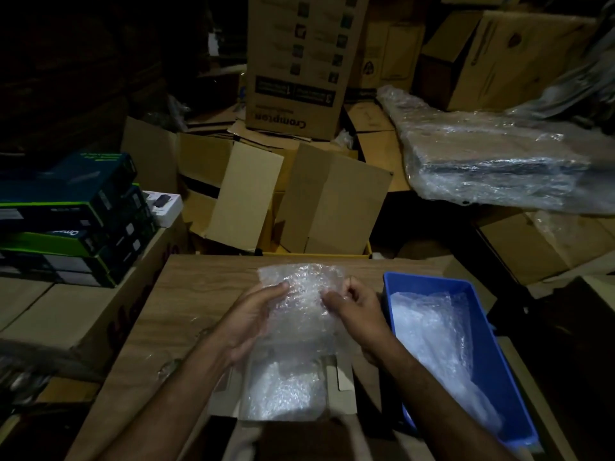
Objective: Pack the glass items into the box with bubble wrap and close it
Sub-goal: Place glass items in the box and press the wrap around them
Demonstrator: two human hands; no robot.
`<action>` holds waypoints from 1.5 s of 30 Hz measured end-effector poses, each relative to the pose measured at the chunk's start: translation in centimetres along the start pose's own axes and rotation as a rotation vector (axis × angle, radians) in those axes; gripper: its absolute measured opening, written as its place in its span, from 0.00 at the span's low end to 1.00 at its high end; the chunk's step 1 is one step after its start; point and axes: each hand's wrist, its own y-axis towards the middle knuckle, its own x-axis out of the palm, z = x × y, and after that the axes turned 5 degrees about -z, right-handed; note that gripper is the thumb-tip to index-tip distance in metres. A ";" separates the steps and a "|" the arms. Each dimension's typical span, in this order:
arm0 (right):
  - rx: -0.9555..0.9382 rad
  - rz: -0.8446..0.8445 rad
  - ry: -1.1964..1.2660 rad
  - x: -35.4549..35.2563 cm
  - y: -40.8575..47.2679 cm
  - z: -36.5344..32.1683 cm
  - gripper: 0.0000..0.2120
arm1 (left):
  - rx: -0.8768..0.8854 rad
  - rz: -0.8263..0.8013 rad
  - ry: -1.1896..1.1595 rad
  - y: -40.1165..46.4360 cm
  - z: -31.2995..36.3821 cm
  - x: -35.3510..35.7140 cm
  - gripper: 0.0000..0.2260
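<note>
Bare table (199,294) lies open to the left of the hands and along the far edge. On the right, the blue tray (479,327), part-filled with bubble wrap, stands just beside the open box (339,380), narrowing passage there. Stacked dark cartons (73,221) bound the left; leaning cardboard boxes (332,201) close off the far side.

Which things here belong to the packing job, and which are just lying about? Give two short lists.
Part of the job:
left hand and right hand, both holding the bubble wrap sheet
small open box, already lined with wrap
blue tray holding more wrap

Lying about:
Crompton carton
stack of green boxes
plastic-wrapped bundle
</note>
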 end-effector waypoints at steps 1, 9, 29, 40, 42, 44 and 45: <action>0.004 0.004 0.015 -0.2 0.3 0.1 0.16 | -0.021 0.003 0.026 0.0 0.1 0.2 0.15; -0.051 -0.068 -0.025 -1.1 1.1 -0.5 0.24 | 0.061 0.098 0.045 1.1 2.3 0.7 0.18; -0.133 -0.162 -0.051 -1.5 0.8 -1.6 0.27 | 0.190 0.049 0.272 0.6 1.6 0.4 0.27; -0.011 -0.265 0.195 -2.3 0.4 -2.0 0.14 | 0.368 0.051 0.338 0.7 1.3 0.8 0.18; -0.096 -0.213 0.119 -2.3 0.6 -1.8 0.15 | 0.304 0.057 0.310 0.6 1.6 0.5 0.13; -0.181 -0.183 -0.029 -2.4 1.1 -1.5 0.20 | 0.236 -0.003 0.239 0.4 1.7 0.0 0.18; -0.201 -0.189 -0.076 -2.5 1.1 -1.3 0.23 | 0.216 -0.035 0.236 0.3 1.8 -0.2 0.23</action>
